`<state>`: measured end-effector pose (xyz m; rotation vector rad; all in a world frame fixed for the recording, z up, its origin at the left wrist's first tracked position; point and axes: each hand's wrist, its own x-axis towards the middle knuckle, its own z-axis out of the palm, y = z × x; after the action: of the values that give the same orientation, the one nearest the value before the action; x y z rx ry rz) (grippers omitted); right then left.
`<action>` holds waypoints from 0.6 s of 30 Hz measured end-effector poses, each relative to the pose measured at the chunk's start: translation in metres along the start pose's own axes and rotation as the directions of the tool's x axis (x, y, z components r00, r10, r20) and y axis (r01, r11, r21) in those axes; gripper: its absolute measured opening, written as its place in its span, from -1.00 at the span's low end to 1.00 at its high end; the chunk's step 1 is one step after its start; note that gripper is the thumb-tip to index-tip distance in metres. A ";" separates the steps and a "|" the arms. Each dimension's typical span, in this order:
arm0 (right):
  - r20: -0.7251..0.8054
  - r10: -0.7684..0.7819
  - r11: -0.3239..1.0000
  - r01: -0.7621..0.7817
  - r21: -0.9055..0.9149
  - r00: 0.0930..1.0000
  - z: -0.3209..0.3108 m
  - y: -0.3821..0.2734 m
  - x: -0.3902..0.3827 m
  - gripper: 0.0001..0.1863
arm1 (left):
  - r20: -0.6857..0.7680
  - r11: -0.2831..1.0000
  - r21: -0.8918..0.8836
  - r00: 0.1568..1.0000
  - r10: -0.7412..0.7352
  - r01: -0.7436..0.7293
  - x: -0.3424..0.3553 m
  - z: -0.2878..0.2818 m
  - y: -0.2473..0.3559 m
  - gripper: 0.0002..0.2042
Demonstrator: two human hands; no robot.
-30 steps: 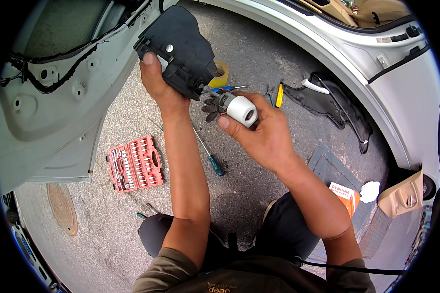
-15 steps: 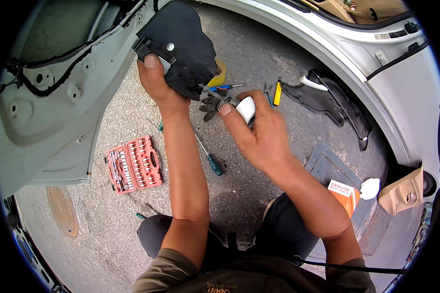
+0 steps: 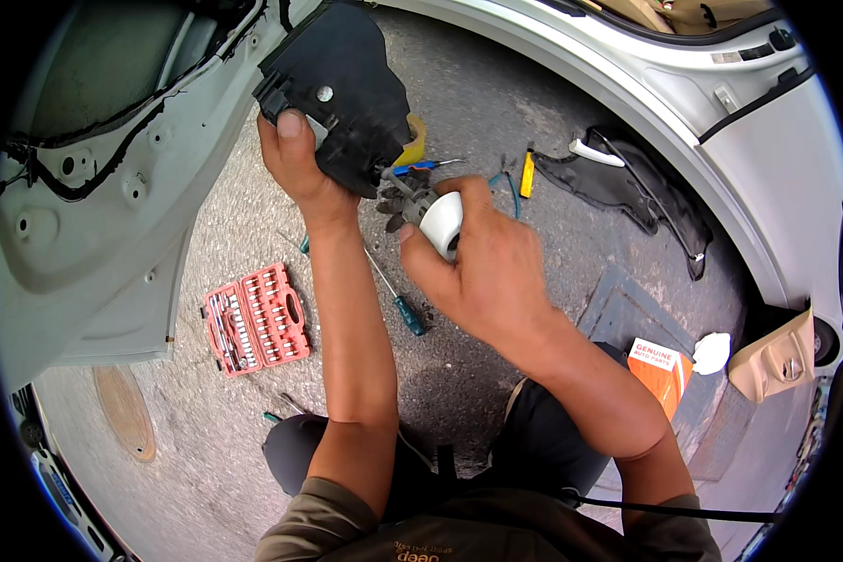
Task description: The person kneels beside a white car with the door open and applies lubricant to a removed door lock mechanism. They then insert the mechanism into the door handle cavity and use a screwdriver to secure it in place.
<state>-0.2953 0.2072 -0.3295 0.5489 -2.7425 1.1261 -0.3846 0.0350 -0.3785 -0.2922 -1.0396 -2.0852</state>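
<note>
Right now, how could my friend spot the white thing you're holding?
Start from the pale car door at left, then the black part in the left hand. Below and right, the right hand grips the white-capped piece. Unlike the white wad, it has a dark hole.

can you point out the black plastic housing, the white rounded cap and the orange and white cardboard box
Black plastic housing [image 3: 358, 82], head view, on its broad flat face
White rounded cap [image 3: 442, 221], head view, on its curved side
Orange and white cardboard box [image 3: 661, 375], head view, on its orange face
</note>
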 end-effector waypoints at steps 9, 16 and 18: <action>-0.060 -0.122 0.982 0.111 -0.155 0.991 0.002 0.003 -0.003 -0.56 | 0.026 0.996 0.088 0.999 0.020 -0.022 -0.008 0.002 -0.008 -0.37; -0.062 -0.152 0.979 0.142 -0.143 0.986 0.006 0.010 -0.003 -0.58 | -0.021 0.989 -0.118 0.996 -0.090 0.087 -0.009 0.006 -0.007 -0.28; -0.095 -0.206 0.971 0.192 -0.140 0.974 0.010 0.012 -0.002 -0.63 | 0.001 0.983 -0.129 0.992 -0.130 0.129 -0.009 0.005 -0.005 -0.26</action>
<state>-0.2976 0.2090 -0.3452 0.7050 -2.5765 0.8957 -0.3825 0.0457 -0.3825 -0.2875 -0.9434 -2.2733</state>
